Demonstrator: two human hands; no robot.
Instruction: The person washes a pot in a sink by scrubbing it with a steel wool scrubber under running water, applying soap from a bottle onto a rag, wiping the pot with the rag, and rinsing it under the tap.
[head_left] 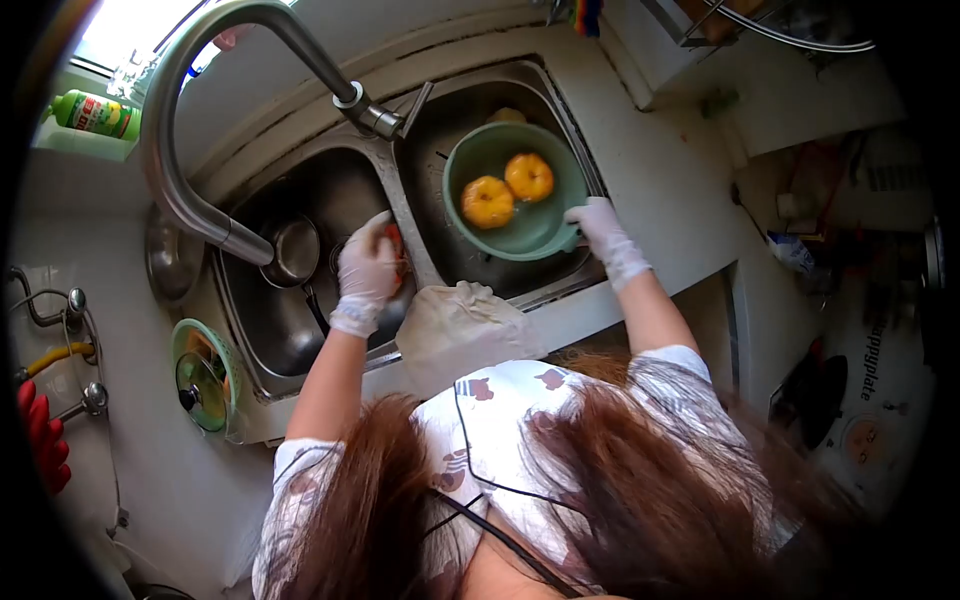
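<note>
A green basin (pixel 548 238) sits in the right sink bowl, with two yellow-orange fruits (pixel 487 202) in water inside it. My right hand (pixel 603 236), in a thin whitish glove, has its fingers closed on the basin's right rim. My left hand (pixel 367 268), gloved the same way, is over the divider side of the left sink bowl. Its fingers are curled round something red-orange (pixel 397 256), mostly hidden behind the hand. Left of that hand, a small metal pan (pixel 293 250) with a black handle lies in the left sink bowl (pixel 262 335).
A large curved faucet (pixel 170 130) arches over the left bowl. A pale cloth (pixel 465 325) hangs at the sink's front edge. On the left stand a green basket (pixel 207 340) with a glass lid and a metal bowl (pixel 172 255). A green bottle (pixel 97 115) lies by the window.
</note>
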